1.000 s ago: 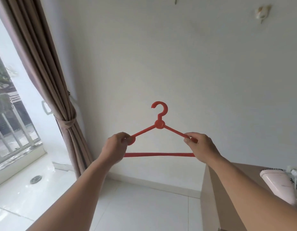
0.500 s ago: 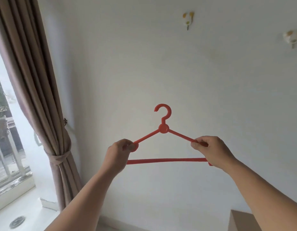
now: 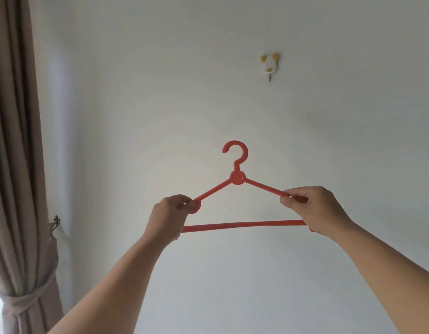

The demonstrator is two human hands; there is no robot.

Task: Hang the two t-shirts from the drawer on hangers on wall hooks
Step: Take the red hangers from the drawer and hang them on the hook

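The hanger (image 3: 237, 177) is red plastic, bare, and held upright in front of the wall (image 3: 160, 104), with its hook loop at the top and the opening of the loop facing left. Its long axis, the bottom bar, runs almost level from left to right, the right end marginally higher. The left hand (image 3: 170, 216) is closed around the left shoulder end, thumb and fingers pinching the round boss there. The right hand (image 3: 314, 208) is closed on the right shoulder arm, pinching it between thumb and fingertips, with the bar end passing behind the palm. The wall hook (image 3: 270, 66), a small white animal-shaped fixture with yellow ears and a metal prong beneath, sits above the hanger and slightly to the right of the hanger's loop, well apart from it. The coming move, as judged here, is a lift upward and a little rightward so the loop passes over the prong; the right hand lies nearer the hook's vertical line than the left. Count in view: 1 hanger, 1 wall hook, 2 hands, 0 t-shirts. The hanger carries no garment, so neither shirt appears hung yet. A curtain (image 3: 16, 165) with a tieback hangs at the left edge, clear of the lift path.
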